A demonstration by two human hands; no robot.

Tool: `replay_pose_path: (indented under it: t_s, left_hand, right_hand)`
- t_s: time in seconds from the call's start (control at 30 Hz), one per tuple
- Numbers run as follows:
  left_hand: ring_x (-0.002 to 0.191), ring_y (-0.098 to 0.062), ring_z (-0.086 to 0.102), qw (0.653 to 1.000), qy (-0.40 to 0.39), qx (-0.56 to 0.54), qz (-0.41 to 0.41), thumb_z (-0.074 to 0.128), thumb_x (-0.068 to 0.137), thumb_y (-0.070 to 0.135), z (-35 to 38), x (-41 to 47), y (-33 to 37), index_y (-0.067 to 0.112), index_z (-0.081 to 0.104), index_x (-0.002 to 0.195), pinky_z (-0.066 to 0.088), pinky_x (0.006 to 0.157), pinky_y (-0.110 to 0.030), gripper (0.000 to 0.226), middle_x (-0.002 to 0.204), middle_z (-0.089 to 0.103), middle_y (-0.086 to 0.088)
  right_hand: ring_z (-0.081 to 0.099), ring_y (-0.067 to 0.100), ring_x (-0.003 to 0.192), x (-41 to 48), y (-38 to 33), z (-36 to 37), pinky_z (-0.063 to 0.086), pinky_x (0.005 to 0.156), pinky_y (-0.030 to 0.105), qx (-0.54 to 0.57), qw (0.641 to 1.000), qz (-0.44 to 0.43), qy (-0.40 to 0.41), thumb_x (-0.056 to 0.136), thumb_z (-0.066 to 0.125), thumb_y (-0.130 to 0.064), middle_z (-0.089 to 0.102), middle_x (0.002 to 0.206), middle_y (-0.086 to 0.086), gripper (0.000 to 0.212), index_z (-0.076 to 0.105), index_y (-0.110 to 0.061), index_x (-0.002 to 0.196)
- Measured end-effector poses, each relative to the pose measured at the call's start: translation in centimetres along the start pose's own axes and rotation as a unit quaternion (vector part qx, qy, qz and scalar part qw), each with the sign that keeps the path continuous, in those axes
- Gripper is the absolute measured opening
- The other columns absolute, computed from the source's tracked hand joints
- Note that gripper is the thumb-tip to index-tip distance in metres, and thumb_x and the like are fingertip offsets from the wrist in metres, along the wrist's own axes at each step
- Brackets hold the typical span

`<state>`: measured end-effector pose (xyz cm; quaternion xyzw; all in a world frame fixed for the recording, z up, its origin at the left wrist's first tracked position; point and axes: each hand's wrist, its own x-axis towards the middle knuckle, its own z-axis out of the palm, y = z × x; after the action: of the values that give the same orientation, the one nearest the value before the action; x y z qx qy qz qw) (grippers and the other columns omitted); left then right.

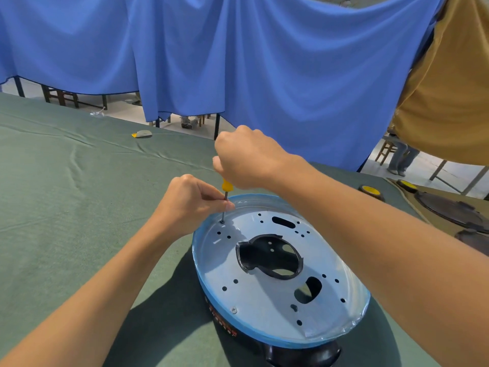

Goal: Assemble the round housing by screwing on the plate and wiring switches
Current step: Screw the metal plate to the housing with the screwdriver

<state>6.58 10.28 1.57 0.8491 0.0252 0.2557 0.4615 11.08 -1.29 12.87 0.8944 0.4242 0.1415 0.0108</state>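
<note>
A round black housing (299, 353) with a blue-film rim lies on the green cloth. A silver metal plate (264, 292) with many holes and a central black opening sits on top of it. One screw (233, 310) is seated near the plate's front edge. My right hand (246, 157) grips the yellow handle of a screwdriver (226, 187) held upright. Its tip stands in a hole at the plate's far left. My left hand (190, 202) pinches the screwdriver's thin shaft just above the plate.
The table is covered in green cloth (79, 207), with a small yellow-and-grey object (142, 134) lying far back. At the right lie dark round parts (449, 207) and yellow-centred discs (371, 191). Blue curtains (264, 62) hang behind the table.
</note>
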Motion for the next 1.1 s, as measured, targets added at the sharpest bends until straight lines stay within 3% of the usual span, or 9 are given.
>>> replay_pose_path:
  t_s: [0.07,0.13,0.23,0.33,0.47,0.67,0.73,0.87,1.1]
  left_hand:
    - [0.065,-0.022,0.065,1.0,-0.012,0.005,-0.001,0.086,0.073,0.013,-0.1,0.1,-0.1,0.026,0.079,0.072,0.056,0.074,-0.038,0.015,0.072,0.076,0.0]
    - [0.07,-0.019,0.05,0.999,-0.04,0.02,0.004,0.082,0.079,0.015,-0.3,0.3,-0.2,0.022,0.081,0.078,0.05,0.079,-0.047,0.007,0.078,0.075,-0.017]
    - [0.074,-0.011,0.058,0.995,-0.077,0.058,0.029,0.075,0.087,0.016,-0.5,0.2,-0.4,0.022,0.081,0.082,0.043,0.081,-0.026,0.01,0.084,0.076,-0.011]
    - [0.079,0.01,0.065,0.997,-0.069,0.038,0.027,0.077,0.085,0.014,-0.5,-0.1,-0.1,0.022,0.082,0.085,0.045,0.073,-0.006,0.009,0.081,0.076,0.017]
    - [0.066,0.012,0.062,0.999,0.008,0.041,0.022,0.087,0.072,0.017,0.3,0.0,0.1,0.021,0.081,0.076,0.034,0.07,0.005,0.008,0.071,0.075,0.013]
    - [0.084,0.001,0.066,0.998,-0.054,0.034,0.023,0.078,0.083,0.013,-0.2,0.1,0.2,0.018,0.082,0.085,0.045,0.078,-0.013,0.007,0.083,0.078,0.005]
    - [0.09,0.007,0.067,0.996,-0.074,0.037,0.025,0.073,0.088,0.01,-0.3,0.1,0.1,0.016,0.081,0.089,0.037,0.08,0.002,0.01,0.09,0.078,0.006]
    - [0.094,0.008,0.068,0.994,-0.105,-0.027,0.0,0.07,0.09,0.007,-0.4,0.0,0.0,0.012,0.08,0.095,0.044,0.084,-0.001,0.012,0.093,0.078,0.01]
    - [0.084,0.02,0.061,0.999,-0.019,0.028,0.035,0.085,0.074,0.012,0.1,0.2,-0.1,0.017,0.081,0.079,0.027,0.08,0.01,0.008,0.08,0.075,0.007]
  right_hand:
    - [0.036,0.021,0.06,-0.1,0.1,-0.2,0.024,0.048,0.03,0.003,1.0,-0.011,-0.024,0.096,0.05,-0.035,0.034,0.07,0.0,0.04,0.029,-0.02,0.065]
    - [0.051,0.028,0.078,0.0,0.2,-0.7,0.04,0.055,0.034,0.001,0.997,-0.058,-0.06,0.092,0.056,-0.039,0.05,0.08,0.003,0.027,0.048,-0.019,0.076]
    - [0.057,0.027,0.093,0.2,0.5,-1.1,0.046,0.058,0.032,-0.004,0.993,-0.099,-0.056,0.089,0.062,-0.018,0.058,0.092,0.006,0.006,0.057,-0.016,0.086]
    - [0.051,0.023,0.072,0.1,0.7,-1.0,0.028,0.046,0.026,0.018,0.997,-0.065,-0.034,0.09,0.064,-0.025,0.039,0.074,0.0,0.038,0.036,-0.024,0.065]
    - [0.034,0.016,0.055,-0.2,0.5,-0.1,0.022,0.045,0.028,0.011,1.0,-0.008,-0.008,0.096,0.052,-0.024,0.03,0.071,0.001,0.041,0.025,-0.02,0.065]
    - [0.051,0.023,0.078,-0.3,0.5,-0.9,0.038,0.057,0.033,0.008,0.996,-0.07,-0.062,0.094,0.058,-0.036,0.052,0.086,0.004,0.026,0.05,-0.016,0.08]
    - [0.055,0.023,0.09,-0.2,0.5,-1.2,0.041,0.058,0.029,0.008,0.993,-0.102,-0.065,0.091,0.062,-0.02,0.055,0.091,0.0,0.01,0.054,-0.021,0.084]
    - [0.046,0.015,0.066,-0.1,0.5,-1.3,0.027,0.045,0.026,0.006,0.996,-0.077,-0.042,0.091,0.063,-0.02,0.039,0.073,-0.001,0.039,0.035,-0.025,0.065]
    - [0.032,0.017,0.057,-0.2,0.8,0.0,0.023,0.047,0.03,-0.008,1.0,0.02,-0.008,0.095,0.05,-0.023,0.032,0.071,0.001,0.038,0.026,-0.02,0.065]
